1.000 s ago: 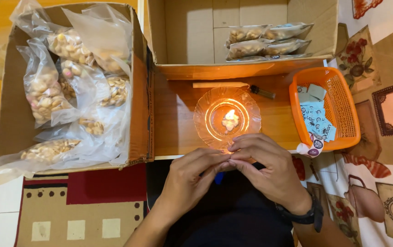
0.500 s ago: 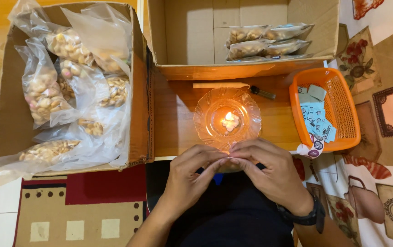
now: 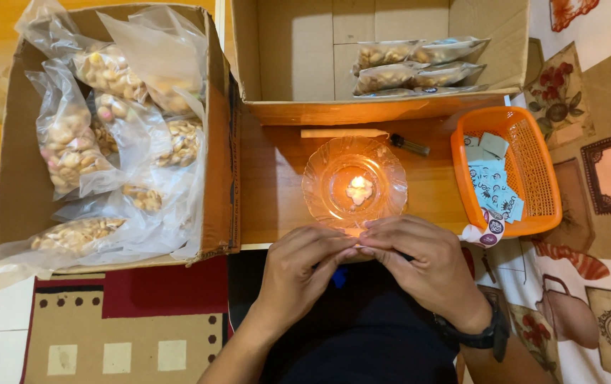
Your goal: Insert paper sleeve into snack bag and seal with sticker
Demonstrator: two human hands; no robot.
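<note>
A cardboard box of clear snack bags (image 3: 106,135) is seen far left, an orange plastic basket (image 3: 533,171) right. Just near the clear glass dish with a lit candle (image 3: 354,186), the left hand (image 3: 298,274) and right hand (image 3: 426,263) are pinched together; what is held cannot be told.

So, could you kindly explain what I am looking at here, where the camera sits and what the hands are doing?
There is no machine: a person works with bare hands, and the single camera sits on their head, looking down. The left hand and right hand meet fingertip to fingertip at the near edge of a clear glass dish holding a lit candle. What they pinch is too hidden to tell. The dish stands on a low wooden table. To the left is a cardboard box of bagged snacks; behind, a second box holds flat sealed packets. At the right, an orange basket contains small paper labels.
</note>
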